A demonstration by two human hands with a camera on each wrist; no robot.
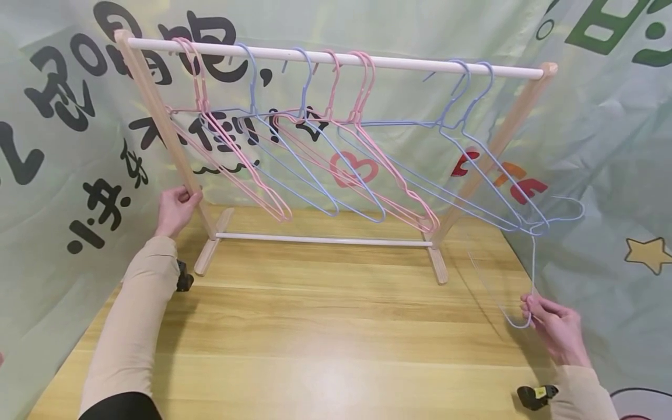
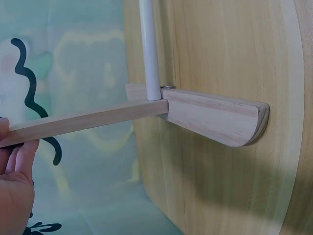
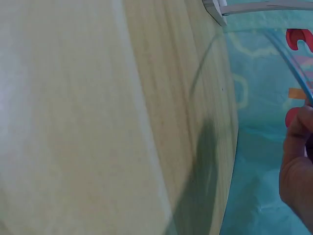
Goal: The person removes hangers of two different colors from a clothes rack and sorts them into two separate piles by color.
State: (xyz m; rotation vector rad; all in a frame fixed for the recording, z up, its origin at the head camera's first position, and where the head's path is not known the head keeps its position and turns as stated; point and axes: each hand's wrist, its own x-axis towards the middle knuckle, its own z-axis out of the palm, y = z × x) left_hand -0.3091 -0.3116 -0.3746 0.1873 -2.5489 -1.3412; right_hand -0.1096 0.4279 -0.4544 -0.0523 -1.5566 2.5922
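The rack (image 1: pixel 399 63) has pale wood posts (image 1: pixel 164 125) and feet (image 1: pixel 439 267), with white bars (image 1: pixel 325 240). Along its top, from the left end, hang two pink hangers (image 1: pixel 206 106), two blue hangers (image 1: pixel 253 99), three more pink, then two more blue. Below the rack's right end is a washed-out blue hanger (image 1: pixel 534 256). Under the rack, the table (image 1: pixel 315 297) is honey yellow, streaked with grain. The cloth (image 1: pixel 614 151) behind the rack is pale green, printed with black lettering (image 1: pixel 100 202), a pink heart outline (image 1: pixel 337 172) and, right of the rack, a dark-edged yellow star (image 1: pixel 651 255). The sleeve (image 1: pixel 131 326) left of the rack is beige.
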